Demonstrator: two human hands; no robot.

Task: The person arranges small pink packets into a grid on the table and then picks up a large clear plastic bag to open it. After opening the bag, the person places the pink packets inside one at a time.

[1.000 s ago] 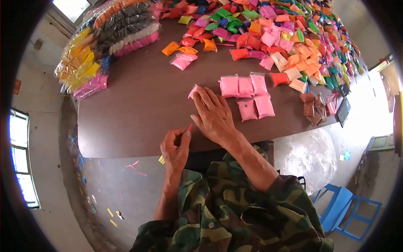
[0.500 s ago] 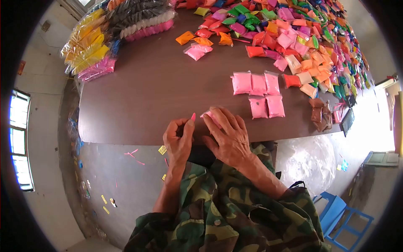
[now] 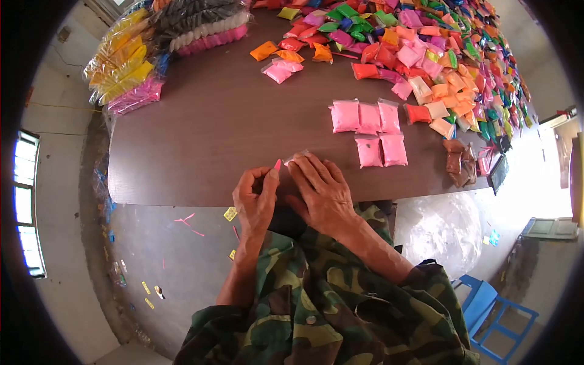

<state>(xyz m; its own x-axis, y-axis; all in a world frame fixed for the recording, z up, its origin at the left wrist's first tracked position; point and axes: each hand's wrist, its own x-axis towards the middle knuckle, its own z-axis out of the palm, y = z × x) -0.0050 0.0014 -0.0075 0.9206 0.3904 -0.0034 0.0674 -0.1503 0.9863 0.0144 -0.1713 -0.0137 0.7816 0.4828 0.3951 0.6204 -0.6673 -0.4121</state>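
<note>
At the table's near edge, my left hand (image 3: 255,193) is closed, pinching a small pink strip (image 3: 278,165) that sticks up between thumb and fingers. Beside it, my right hand (image 3: 321,193) lies palm down with its fingers stretched over a small clear packet (image 3: 289,162). Only a sliver of that packet shows at the fingertips; the rest is hidden under the hand. Further right, several pink packets (image 3: 368,118) lie flat in two rows on the brown table (image 3: 201,134).
A large heap of coloured packets (image 3: 426,55) covers the back right. Bagged stacks (image 3: 131,61) stand at the back left. Brown packets (image 3: 460,163) lie near the right edge. A blue stool (image 3: 486,316) is on the floor at right, and pink scraps (image 3: 190,224) lie on the floor at left.
My right fingers have slid over the packet, so less of its pink shows. My left hand keeps its pinch on the strip. The whole view has shifted slightly.
</note>
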